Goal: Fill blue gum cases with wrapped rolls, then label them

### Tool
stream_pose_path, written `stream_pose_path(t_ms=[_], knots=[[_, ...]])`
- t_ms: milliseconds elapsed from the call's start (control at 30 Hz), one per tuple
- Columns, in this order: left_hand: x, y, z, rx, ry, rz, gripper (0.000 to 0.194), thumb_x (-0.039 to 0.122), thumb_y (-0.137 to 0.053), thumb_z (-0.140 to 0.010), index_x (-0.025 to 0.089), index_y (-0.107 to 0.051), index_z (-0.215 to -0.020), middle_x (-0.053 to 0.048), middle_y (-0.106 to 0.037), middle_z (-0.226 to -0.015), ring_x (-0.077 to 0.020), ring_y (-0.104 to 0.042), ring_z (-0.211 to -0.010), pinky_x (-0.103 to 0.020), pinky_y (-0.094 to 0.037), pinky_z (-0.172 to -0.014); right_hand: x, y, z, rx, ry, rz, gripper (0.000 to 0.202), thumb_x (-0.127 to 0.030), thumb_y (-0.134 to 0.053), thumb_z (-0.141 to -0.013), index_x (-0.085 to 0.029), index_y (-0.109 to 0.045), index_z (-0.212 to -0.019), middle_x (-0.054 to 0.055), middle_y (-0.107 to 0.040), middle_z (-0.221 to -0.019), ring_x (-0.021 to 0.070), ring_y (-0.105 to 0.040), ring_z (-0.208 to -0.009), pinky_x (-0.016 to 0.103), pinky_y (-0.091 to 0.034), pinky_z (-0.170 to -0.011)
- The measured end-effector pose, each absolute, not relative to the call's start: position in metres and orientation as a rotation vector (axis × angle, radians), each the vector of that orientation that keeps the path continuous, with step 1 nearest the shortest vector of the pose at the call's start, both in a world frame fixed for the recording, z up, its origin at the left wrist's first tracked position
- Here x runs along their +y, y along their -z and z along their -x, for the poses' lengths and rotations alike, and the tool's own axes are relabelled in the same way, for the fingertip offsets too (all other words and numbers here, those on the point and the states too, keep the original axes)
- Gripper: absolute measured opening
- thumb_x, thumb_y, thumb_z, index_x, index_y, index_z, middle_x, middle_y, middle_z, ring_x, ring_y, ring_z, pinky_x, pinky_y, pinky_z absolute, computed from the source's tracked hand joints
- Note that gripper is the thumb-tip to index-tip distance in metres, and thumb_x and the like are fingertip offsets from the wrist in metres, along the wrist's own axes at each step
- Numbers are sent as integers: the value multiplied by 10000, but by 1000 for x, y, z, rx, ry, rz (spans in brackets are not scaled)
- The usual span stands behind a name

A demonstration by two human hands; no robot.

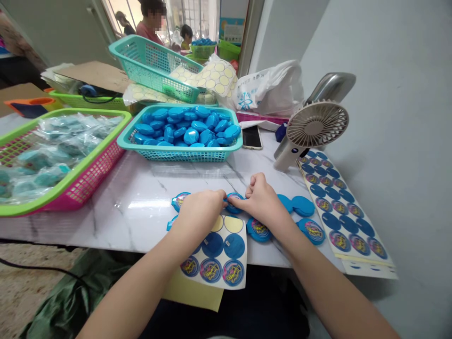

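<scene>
Between my hands lies a round blue plastic case (234,197) with a colourful round sticker on its top. My left hand (201,212) is closed, its fingertips pinched at the case's left edge. My right hand (264,200) has its fingers curled, and its thumb presses on the sticker from the right. Under my left wrist, a sticker sheet (223,254) with printed and plain blue circles overhangs the table edge; a few spots on it are bare yellow. Other stickered cases (259,230) sit around my hands, partly hidden by them. Plain blue cases (302,205) lie to the right.
A blue basket (180,153) full of blue cases stands behind my hands. At left is a green-rimmed basket (81,186) of bagged items. A handheld fan (314,127), a phone (252,137) and more sticker sheets (339,202) are at right. People sit beyond the doorway.
</scene>
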State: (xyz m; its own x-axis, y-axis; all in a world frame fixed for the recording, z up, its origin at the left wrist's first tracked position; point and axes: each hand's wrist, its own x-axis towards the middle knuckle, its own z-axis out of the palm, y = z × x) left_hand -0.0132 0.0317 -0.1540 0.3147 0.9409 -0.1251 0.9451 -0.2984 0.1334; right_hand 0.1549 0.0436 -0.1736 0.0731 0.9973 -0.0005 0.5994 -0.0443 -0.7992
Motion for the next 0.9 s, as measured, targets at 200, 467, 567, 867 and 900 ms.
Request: stream_pose_path(t_ms=[200, 467, 567, 867, 900], knots=[[20, 140, 21, 1778, -77, -2325, 327, 356, -560, -1016, 290, -656, -1322, -91, -801, -939, -333, -763, -884, -333, -499, -650, -7, 144, -179, -1622, -919, 1568, 391, -531, -664, -845, -261, -392, -923, -113, -425, -591, 119, -451, -520, 240, -372, -513], [-20, 126, 45, 2035, -417, -2003, 308, 412, -458, -1050, 297, -701, -1200, -52, -784, -836, -316, -750, -818, -364, -498, -693, -108, 143, -171, -1540, -1402, 1334, 208, -264, -716, -854, -239, -512, -882, -40, -611, -831, 108, -637, -729, 215, -548, -701], [-34, 124, 52, 2010, -492, -2011, 320, 378, -489, -1035, 279, -664, -1283, -55, -788, -857, -324, -750, -810, -391, -522, -702, -122, 143, -167, -1396, -1393, 1222, 165, -263, -755, -865, -241, -592, -864, -40, -649, -809, 98, -651, -739, 184, -549, -713], [-98, 98, 77, 955, -746, -2398, 347, 455, -685, -939, 366, -622, -1269, 41, -742, -1215, -137, -735, -1049, -176, -582, -904, -131, 130, -180, -1389, -1170, 985, 137, -364, -781, -894, -326, -693, -992, -9, -725, -877, 116, -734, -748, 140, -598, -632], [-101, 98, 74, 939, -733, -2422, 439, 446, -731, -906, 339, -606, -1313, 13, -730, -1261, -157, -731, -1082, -191, -586, -924, -131, 128, -181, -1416, -1137, 996, 147, -355, -784, -891, -317, -686, -993, -4, -726, -879, 123, -740, -744, 141, -603, -619]])
